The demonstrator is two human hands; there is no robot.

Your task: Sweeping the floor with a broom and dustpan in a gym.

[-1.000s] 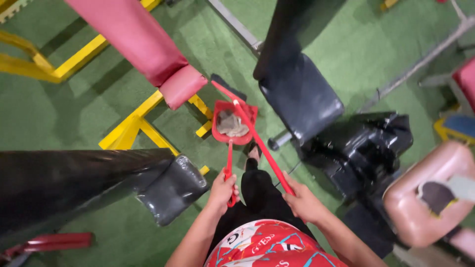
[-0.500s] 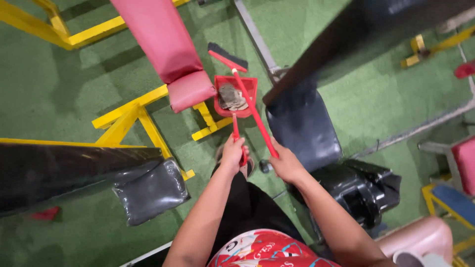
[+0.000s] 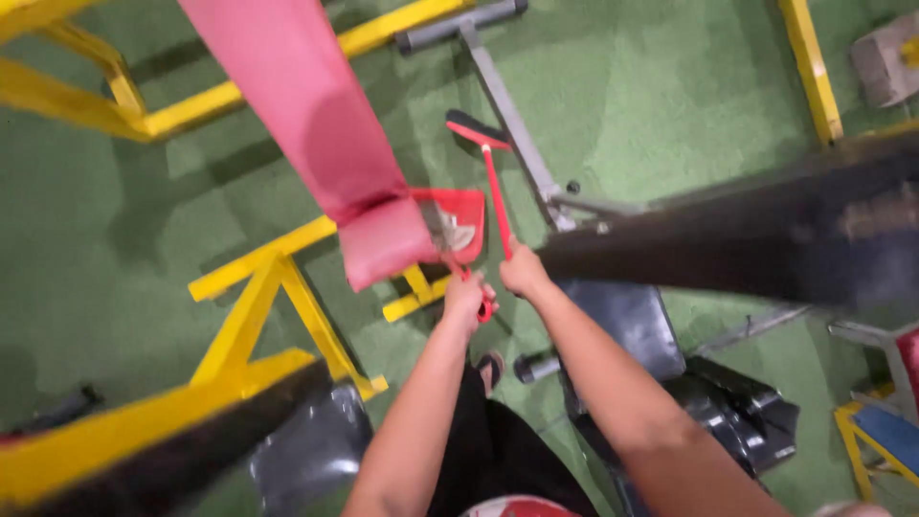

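Observation:
My left hand grips the red handle of a red dustpan, which holds grey dust and scraps. The pan hangs just right of a pink bench pad that hides its left side. My right hand is closed around the red stick of a broom. Its dark bristle head points away from me over the green floor, beside a grey metal bar.
Yellow steel frames stand at left and below. A black padded bench crosses the right side, with another black seat under my right arm. Green floor lies open ahead. A blue and yellow frame is at far right.
I have stepped forward; the view swung, and the black bench now crosses the right. Both hands keep their grips, and the dustpan now sits partly behind the pink pad.

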